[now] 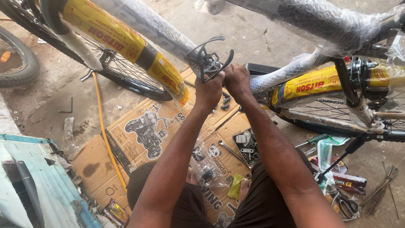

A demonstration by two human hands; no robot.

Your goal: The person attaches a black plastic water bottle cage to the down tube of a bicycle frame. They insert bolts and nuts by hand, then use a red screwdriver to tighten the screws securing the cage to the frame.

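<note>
A plastic-wrapped bicycle frame tube runs across the top, with yellow mudguard sleeves on it. A black bottle cage sits against the tube. My left hand grips the lower part of the cage. My right hand is closed right beside it, at the base of the cage; whether it holds a small tool is hidden by the fingers. Both forearms reach up from the bottom of the view.
Flattened cardboard lies on the floor with a spanner, small parts in plastic bags and a black parts tray. A yellow hose crosses the floor. Scissors and a screwdriver lie at right. Bicycle wheels stand around.
</note>
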